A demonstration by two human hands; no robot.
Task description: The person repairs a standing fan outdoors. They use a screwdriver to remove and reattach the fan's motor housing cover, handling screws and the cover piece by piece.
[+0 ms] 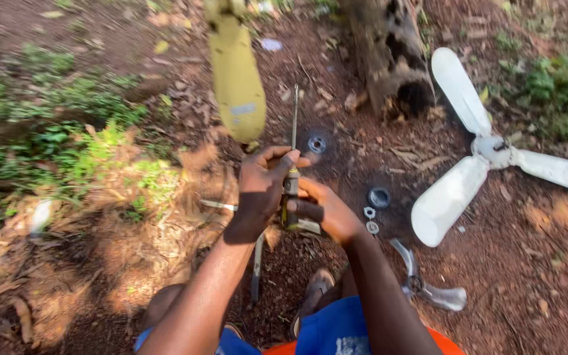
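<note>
A screwdriver with a long thin shaft points up and away; both hands grip its dark handle. My left hand wraps the upper part of the handle, thumb near the shaft. My right hand holds the lower part from the right. A yellowish blurred fan blade hangs above my left hand. A thin metal tool lies on the soil below my hands.
A white three-bladed fan rotor lies on the red soil at right. Small round parts, a dark cap and washers lie nearby, with a grey metal bracket. A hollow tree stump stands behind. Grass grows left.
</note>
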